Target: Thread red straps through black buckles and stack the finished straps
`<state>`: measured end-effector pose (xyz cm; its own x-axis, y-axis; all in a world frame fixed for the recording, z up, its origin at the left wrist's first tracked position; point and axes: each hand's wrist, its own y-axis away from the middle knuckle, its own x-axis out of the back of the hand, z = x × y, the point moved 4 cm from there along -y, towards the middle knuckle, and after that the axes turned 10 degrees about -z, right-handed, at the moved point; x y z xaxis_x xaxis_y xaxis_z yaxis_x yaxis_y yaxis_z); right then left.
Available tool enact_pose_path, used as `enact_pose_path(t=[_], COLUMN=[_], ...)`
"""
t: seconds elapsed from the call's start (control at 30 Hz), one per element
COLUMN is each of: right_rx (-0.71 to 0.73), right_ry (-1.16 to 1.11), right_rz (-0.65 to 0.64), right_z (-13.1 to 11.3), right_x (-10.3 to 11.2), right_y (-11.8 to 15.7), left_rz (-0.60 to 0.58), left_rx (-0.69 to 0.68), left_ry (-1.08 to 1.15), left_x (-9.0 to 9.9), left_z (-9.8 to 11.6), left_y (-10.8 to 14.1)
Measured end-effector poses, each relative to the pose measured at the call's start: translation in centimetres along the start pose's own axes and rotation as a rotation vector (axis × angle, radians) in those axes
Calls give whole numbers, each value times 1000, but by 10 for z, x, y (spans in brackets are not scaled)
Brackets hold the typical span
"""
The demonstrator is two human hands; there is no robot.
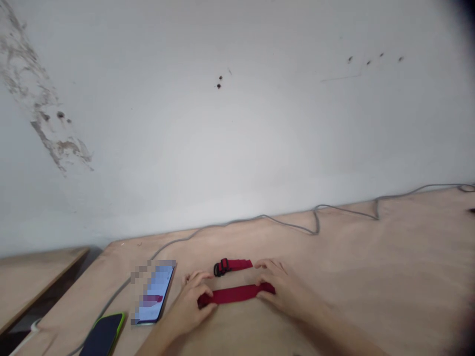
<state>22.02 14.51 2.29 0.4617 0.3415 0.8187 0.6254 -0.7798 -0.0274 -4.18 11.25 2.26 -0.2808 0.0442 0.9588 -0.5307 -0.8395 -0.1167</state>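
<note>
A red strap (235,294) lies across the table in front of me. My left hand (193,301) has its thumb and fingers closed on the strap's left end, and my right hand (278,287) grips the right end the same way. Just beyond, between my hands, lies a shorter red strap piece (239,265) with a black buckle (221,267) at its left end. Whether the two red pieces are joined cannot be seen. The ends of the near strap are partly hidden by my fingers.
Left of my hands are a phone with a lit screen (158,291) and a dark phone in a green case (104,336). A grey cable (222,225) runs along the table's (352,257) back edge, by the wall (260,138).
</note>
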Motion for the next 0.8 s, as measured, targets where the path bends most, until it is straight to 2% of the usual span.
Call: enact_pose_path(t=[0.1,0.2,0.27,0.33,0.43,0.5,0.57,0.67,0.73,0.8], right_rx=[-23,-101,-121,-126,-130,-142,-183,-313,-356,-309], right_ry=[-74,-181,-273,-430,-614,-640,-578,-220,68,250], right_rz=[-17,-55,-96,-124,-78,-47,14,166,149,101], right_z=[-6,-7,-10,-16,-32,-43,-50,-50,-47,-44], right_x=[5,4,-6,-21,-39,-42,-38,-36,-50,-73], right_y=[4,15,23,28,26,25,30,56,74,85], left_rz=[34,71,89,26,-22,-45,-7,82,132,171], left_rx=[-84,-157,-202,-207,-149,-178,-199,-134,-77,-51], left_ry=[-27,-56,-101,-121,-38,24,63,103,124,147], left_x=[1,2,1,-4,-13,-20,-23,-23,-24,-27], left_z=[2,8,17,29,52,69,79,77,71,65], left_y=[6,27,45,54,47,32,19,9,10,12])
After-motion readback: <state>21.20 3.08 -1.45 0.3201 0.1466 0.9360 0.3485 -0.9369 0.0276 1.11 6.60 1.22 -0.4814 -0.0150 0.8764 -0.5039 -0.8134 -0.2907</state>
